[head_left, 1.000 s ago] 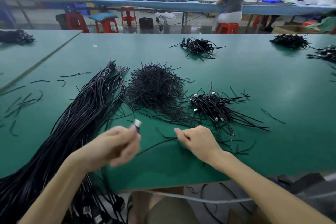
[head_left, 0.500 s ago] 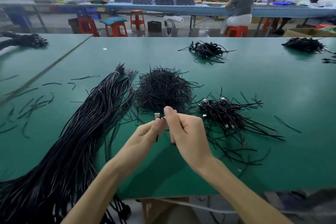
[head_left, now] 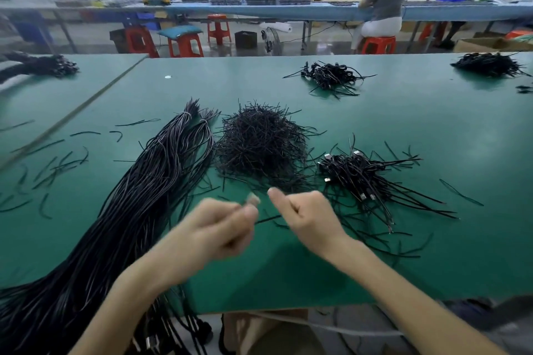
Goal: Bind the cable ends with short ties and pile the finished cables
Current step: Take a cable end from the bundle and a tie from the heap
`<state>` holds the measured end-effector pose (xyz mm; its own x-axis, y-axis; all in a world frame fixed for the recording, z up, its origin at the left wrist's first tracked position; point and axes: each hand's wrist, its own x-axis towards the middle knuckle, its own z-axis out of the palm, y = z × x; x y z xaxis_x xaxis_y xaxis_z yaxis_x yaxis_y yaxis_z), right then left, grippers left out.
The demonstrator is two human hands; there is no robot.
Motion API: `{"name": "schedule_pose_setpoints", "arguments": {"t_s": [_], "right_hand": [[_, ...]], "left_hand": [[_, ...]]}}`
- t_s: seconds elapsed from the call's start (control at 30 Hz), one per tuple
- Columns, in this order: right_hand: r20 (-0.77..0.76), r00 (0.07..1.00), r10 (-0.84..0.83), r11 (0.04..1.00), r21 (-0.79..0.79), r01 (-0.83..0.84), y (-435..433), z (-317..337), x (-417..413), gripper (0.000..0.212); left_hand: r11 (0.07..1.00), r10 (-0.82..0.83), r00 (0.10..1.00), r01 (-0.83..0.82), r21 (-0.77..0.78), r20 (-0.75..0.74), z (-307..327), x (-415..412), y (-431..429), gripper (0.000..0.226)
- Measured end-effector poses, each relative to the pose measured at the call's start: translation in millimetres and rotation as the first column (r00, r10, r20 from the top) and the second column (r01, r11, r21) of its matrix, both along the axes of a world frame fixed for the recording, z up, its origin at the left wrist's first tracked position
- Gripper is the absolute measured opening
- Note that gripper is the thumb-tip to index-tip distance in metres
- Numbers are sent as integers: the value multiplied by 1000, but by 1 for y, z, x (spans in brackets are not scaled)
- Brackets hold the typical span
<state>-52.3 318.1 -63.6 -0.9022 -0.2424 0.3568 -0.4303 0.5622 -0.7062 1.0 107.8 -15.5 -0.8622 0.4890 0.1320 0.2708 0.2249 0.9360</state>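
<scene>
Black tie (head_left: 268, 219) is stretching between the hands: left hand (head_left: 219, 225) gripping the cable end (head_left: 253, 199), right hand (head_left: 311, 216) seemingly pinching the tie. Binding is underway, I'd say, and it is calling for a tight twist next.

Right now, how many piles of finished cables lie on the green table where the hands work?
3: the near pile right of the tie heap, the far middle pile, the far right pile. Strands at the right edge may be a fourth.
</scene>
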Motion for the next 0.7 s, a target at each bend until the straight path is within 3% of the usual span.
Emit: {"name": "schedule_pose_setpoints", "arguments": {"t_s": [0.03, 0.07, 0.1, 0.17, 0.23, 0.3, 0.37, 0.47, 0.6, 0.7], "right_hand": [[-9, 999, -43, 999, 5, 43, 3, 6, -7, 68], [-20, 998, -60, 998, -17, 60, 3, 12, -10, 67], [-36, 998, -57, 997, -48, 56, -1, 17, -10, 67], [-77, 997, -29, 997, -76, 23, -17, 23, 0, 67], [-47, 998, 28, 987, -159, -36, -35, 23, 15, 65], [31, 997, 71, 953, -298, -59, -47, 19, 25, 64], [70, 994, 82, 940, -337, -54, -53, 11, 30, 65], [39, 992, 121, 953, -285, -105, -51, 4, 33, 67], [-318, 944, 93, 993, -37, -110, -36, 8, 22, 54], [-351, 937, -1, 1000, -23, -7, -19, 7, 0, 59]], "left_hand": [[966, 10, 995, -35, -256, -98, -8, 1, 3, 53], [909, 28, 982, -104, -404, -189, -18, 1, 7, 54], [887, 80, 963, -187, -421, -258, -26, 1, 13, 54], [936, 294, 931, -326, -131, -217, -41, 1, 25, 45], [875, 423, 906, -410, 258, 9, -47, -4, 38, 43], [749, 354, 905, -425, 507, 236, -40, -6, 47, 49], [603, 211, 893, -438, 666, 396, -28, -10, 49, 55], [411, 80, 880, -457, 789, 468, -12, -10, 44, 49], [384, 182, 897, -443, 810, 404, -8, 0, 40, 45], [362, 98, 896, -438, 823, 434, -8, 7, 30, 43]]}}
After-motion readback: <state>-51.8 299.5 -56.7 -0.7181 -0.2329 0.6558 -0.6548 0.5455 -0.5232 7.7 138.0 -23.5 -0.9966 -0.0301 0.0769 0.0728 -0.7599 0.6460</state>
